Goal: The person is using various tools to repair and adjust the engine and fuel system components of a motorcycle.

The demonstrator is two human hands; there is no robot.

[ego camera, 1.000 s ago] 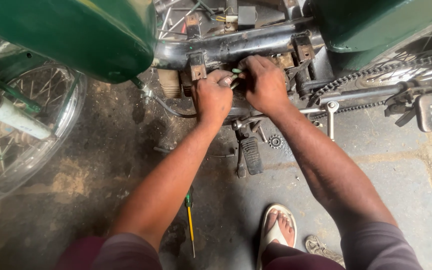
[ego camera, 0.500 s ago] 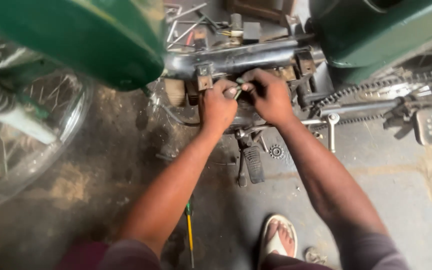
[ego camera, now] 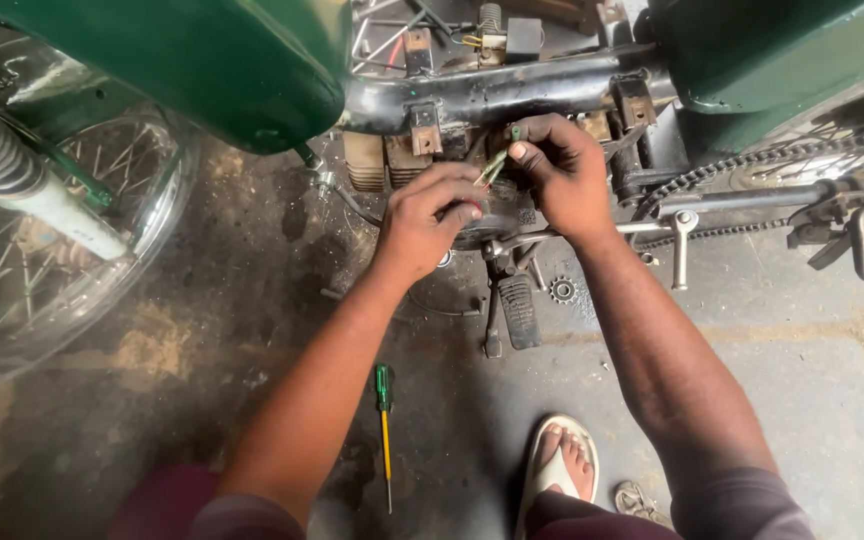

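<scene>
My right hand [ego camera: 564, 175] pinched the thin green wires [ego camera: 493, 166] between thumb and fingertips, drawing them out from under the black frame tube [ego camera: 492, 95], so the ends stayed reachable. My left hand [ego camera: 430, 218] curled beside them, fingertips closing on the wires' lower end against the engine. A green-handled screwdriver [ego camera: 384, 420] lay on the floor nearby.

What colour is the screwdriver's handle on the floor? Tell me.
Green, on a yellow shaft; screwdriver shows in the head view.

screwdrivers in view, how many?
1. A green-handled screwdriver lies on the concrete floor between the person's forearms, below the left hand. Others could be hidden behind the motorcycle or arms.
</scene>
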